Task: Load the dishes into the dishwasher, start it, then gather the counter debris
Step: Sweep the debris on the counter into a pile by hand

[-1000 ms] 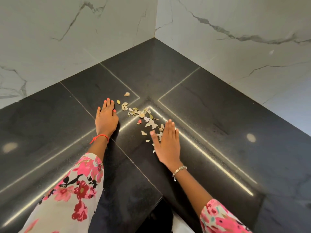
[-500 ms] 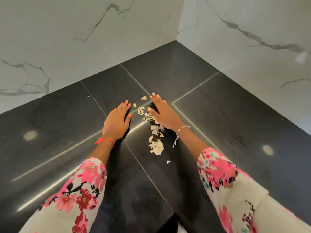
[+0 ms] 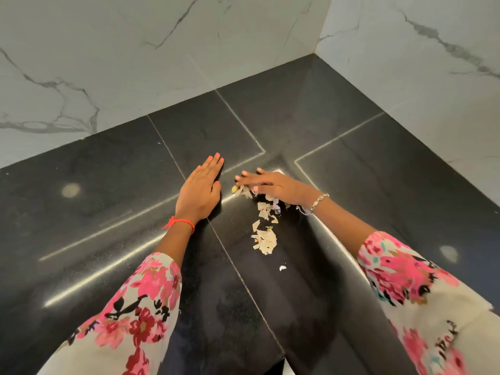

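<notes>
Trailing nearward from right grip (image 3: pixel 278 185), debris (image 3: pixel 266 240) lies beside left grip (image 3: pixel 198 192) (both flat, fingers straight).

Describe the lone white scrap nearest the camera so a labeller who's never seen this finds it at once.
On the black counter in the marble corner, a trail of pale debris runs from the right hand toward the camera. Just past its biggest clump lies one tiny scrap. It alone lies apart from the rest, and is whiter than the beige flakes.

Wht marble walls (image 3: pixel 121 50) w/ grey veins meet at corner.
</notes>
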